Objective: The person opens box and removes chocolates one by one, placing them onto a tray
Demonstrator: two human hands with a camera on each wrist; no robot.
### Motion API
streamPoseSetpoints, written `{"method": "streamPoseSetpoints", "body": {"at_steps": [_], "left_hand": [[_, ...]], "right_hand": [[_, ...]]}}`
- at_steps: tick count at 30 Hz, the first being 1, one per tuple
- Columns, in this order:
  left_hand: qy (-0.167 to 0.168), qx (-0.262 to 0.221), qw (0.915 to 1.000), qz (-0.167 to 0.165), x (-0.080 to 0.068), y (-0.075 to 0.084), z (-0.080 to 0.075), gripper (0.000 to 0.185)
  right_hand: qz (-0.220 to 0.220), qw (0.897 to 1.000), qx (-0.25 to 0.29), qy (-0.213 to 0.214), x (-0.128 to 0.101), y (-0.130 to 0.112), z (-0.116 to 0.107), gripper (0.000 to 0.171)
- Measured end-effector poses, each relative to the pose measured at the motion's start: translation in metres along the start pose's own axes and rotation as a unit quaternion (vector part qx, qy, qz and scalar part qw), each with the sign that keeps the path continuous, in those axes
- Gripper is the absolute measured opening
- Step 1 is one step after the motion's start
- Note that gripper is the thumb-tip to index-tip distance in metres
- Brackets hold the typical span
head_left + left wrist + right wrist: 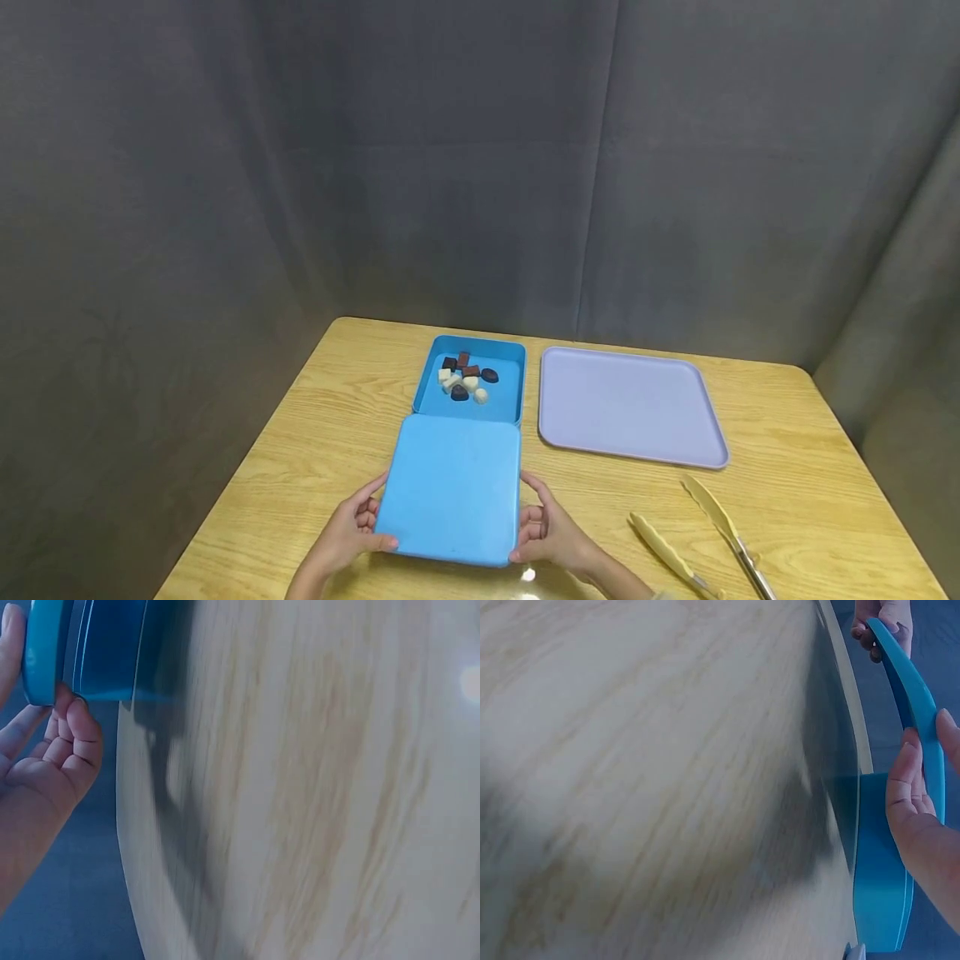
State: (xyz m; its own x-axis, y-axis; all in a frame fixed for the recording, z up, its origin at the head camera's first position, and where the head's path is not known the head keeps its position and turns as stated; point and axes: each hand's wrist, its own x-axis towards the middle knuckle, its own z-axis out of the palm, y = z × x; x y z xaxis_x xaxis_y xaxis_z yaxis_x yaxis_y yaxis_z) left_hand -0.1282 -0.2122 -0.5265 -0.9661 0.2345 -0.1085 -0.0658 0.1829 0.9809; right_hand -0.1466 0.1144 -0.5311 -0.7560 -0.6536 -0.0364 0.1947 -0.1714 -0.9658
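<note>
**Blue lid held in two hands before an open box of chocolates**

One blue lid (450, 487) is gripped at its near corners, lifted clear of the wooden table (315, 433), with its far edge just at the near wall of the single blue box (510, 392). The left hand (348, 529) is curled round the lid's left edge, thumb on top and fingers (71, 742) tucked beneath. The right hand (551, 533) is closed on the right edge in the same way, thumb above and fingers under.

The box is seen standing open beyond the lid. About ten small chocolates (467, 377) are gathered in it: roughly four white, three dark and three brown, though the pieces are too small to be counted surely.

One lilac tray (630, 404) is laid just beside the box, on its right. One pair of yellow tongs (705, 533) is placed near the right hand.
</note>
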Motion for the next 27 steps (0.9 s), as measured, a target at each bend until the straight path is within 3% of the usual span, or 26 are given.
{"method": "streamPoseSetpoints", "body": {"at_steps": [12, 21, 27], "left_hand": [[0.002, 0.015, 0.9996, -0.023, -0.002, 0.002, -0.005, 0.094], [-0.006, 0.050, 0.9987, -0.011, 0.000, 0.001, -0.003, 0.092], [-0.020, 0.043, 0.9988, -0.013, 0.001, -0.003, -0.003, 0.091]], "right_hand": [[0.019, 1.000, -0.008, 0.016, 0.000, 0.003, 0.005, 0.100], [0.034, 0.999, -0.019, 0.035, 0.001, 0.007, 0.006, 0.100], [0.037, 0.998, -0.029, 0.037, 0.001, 0.011, 0.005, 0.100]]}}
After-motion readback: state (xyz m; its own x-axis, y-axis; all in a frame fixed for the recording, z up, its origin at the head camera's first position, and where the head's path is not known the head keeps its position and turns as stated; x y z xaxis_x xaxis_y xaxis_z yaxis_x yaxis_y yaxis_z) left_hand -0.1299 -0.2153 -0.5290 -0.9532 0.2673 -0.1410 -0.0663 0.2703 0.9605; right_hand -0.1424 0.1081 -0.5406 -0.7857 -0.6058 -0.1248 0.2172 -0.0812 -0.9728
